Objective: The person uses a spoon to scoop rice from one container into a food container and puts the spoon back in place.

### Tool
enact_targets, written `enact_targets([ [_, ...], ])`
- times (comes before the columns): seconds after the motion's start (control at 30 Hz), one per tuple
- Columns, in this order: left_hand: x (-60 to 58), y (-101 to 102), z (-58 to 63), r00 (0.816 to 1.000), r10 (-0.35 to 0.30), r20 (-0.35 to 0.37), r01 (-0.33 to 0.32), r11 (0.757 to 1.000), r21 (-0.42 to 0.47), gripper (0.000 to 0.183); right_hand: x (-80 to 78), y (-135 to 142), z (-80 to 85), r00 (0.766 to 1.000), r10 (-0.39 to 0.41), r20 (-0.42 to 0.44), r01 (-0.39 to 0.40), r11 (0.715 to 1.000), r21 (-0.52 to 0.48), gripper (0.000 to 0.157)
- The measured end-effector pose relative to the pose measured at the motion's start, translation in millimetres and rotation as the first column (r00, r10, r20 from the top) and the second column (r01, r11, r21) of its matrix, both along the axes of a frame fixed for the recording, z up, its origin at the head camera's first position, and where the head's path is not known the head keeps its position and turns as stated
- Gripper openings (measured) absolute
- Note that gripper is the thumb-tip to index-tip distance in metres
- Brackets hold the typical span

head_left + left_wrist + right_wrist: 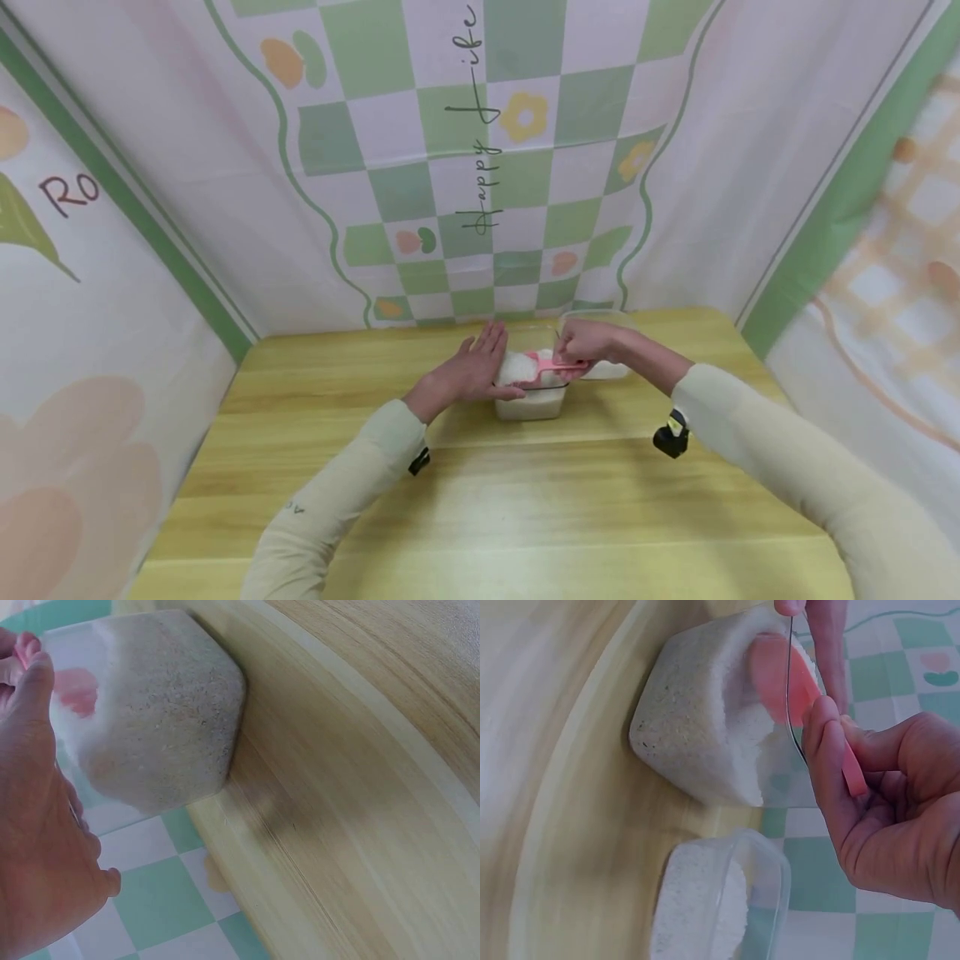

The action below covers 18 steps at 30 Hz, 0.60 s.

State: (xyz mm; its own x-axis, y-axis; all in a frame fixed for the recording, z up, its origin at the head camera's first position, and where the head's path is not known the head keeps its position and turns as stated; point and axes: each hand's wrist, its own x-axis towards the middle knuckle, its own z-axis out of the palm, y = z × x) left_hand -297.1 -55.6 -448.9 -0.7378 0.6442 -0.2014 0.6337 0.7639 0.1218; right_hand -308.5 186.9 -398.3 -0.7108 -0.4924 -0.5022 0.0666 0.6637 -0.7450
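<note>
A clear square container (529, 408) stands near the back of the table, holding a white grainy powder (682, 720). My left hand (474, 372) lies against its left side with straight fingers, the thumb along the near rim. A pink scoop (780, 679) has its bowl inside that container, in the powder. Its handle is gripped by my right hand (588, 343), which is over the right rim with curled fingers. Part of the scoop's bowl is hidden by the powder and rim.
Just right of the first container, a second clear plastic container (778, 881) also holds white powder. Both stand on a wood-grain table (495, 508). Behind them rises a green-and-white checked curtain (525, 179), close to the table's back edge.
</note>
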Motion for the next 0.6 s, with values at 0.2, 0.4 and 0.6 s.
enact_targets([
  [0.2,1.2,0,0.6,1.000,0.010,0.012,-0.010,1.000,0.009,0.113,5.4,10,-3.8,1.000,-0.019,0.013,0.020,0.998,-0.066,0.025],
  [0.4,1.9,0,1.4,1.000,-0.004,0.018,0.004,1.000,0.005,0.111,10.3,22,-9.8,0.998,-0.053,0.035,0.057,0.990,-0.131,0.025],
  [0.6,2.2,-1,1.4,1.000,-0.009,0.023,0.009,1.000,0.011,0.111,12.6,31,-12.9,0.995,-0.086,0.054,0.095,0.977,-0.189,0.024],
])
